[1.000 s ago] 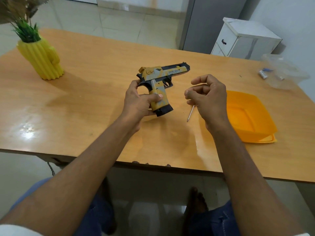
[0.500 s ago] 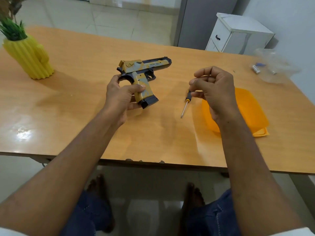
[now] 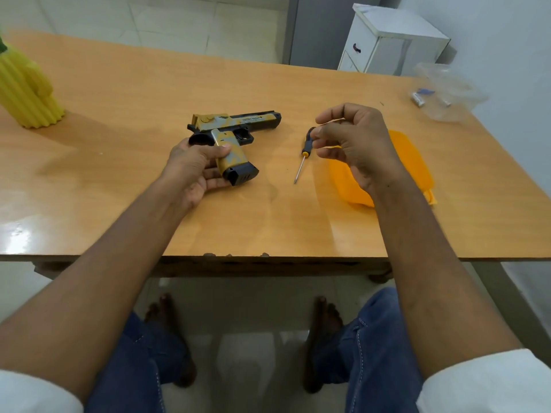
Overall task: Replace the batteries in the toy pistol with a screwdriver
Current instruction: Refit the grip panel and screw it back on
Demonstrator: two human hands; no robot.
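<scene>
The toy pistol (image 3: 238,123), yellow and grey with a black slide and black magazine base, lies low over the wooden table (image 3: 119,93), muzzle pointing right. My left hand (image 3: 193,165) is closed around its grip from the left. A small screwdriver (image 3: 301,162) with a black and yellow handle lies on the table to the pistol's right, its tip toward me. My right hand (image 3: 354,141) hovers just right of the handle with fingers curled and fingertips together; I see nothing in it. Loose batteries (image 3: 419,98) lie at the far right.
An orange plastic tray (image 3: 411,162) sits under and behind my right wrist. A clear plastic container (image 3: 447,93) stands at the far right corner beside the batteries. A yellow cactus-shaped vase (image 3: 26,96) is at the far left. A white cabinet (image 3: 393,40) stands beyond the table.
My left hand has lowered the pistol toward the table. My right hand has shifted right, uncovering the screwdriver's handle; the screwdriver itself has stayed put.
</scene>
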